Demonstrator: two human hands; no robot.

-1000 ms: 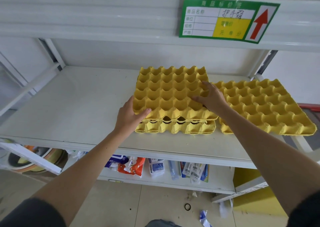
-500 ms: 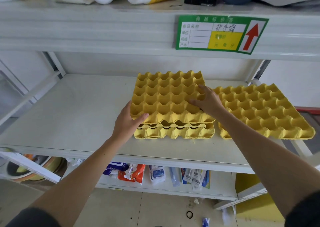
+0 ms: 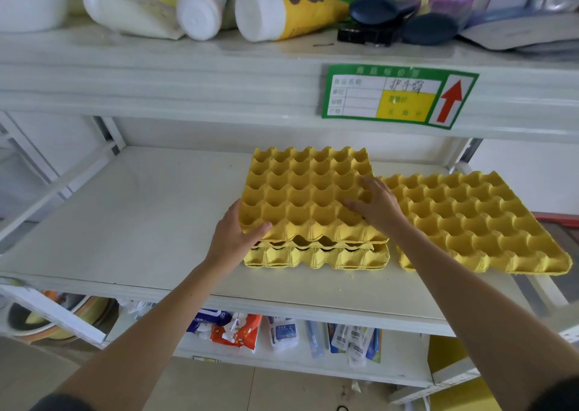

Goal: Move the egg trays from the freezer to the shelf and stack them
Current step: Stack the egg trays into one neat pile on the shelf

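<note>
A stack of yellow egg trays [image 3: 313, 254] sits on the white shelf [image 3: 131, 219]. The top egg tray [image 3: 300, 191] rests on the stack, its front left corner slightly raised. My left hand [image 3: 233, 235] grips that tray's front left corner, thumb on top. My right hand [image 3: 376, 204] lies on the tray's right side, fingers spread over the cups. Another yellow egg tray [image 3: 476, 219] lies flat on the shelf just to the right, overhanging the shelf's right end.
The upper shelf carries white bottles [image 3: 200, 10], dark lids [image 3: 379, 10] and a green price label [image 3: 398, 96] on its front edge. Below are packets [image 3: 235, 330] on a lower shelf and bowls [image 3: 47, 320] at lower left. A yellow box [image 3: 451, 357] stands at lower right.
The top tray has sunk closer onto the stack. Both hands stay at its sides. The camera has tilted upward, showing the upper shelf's contents.
</note>
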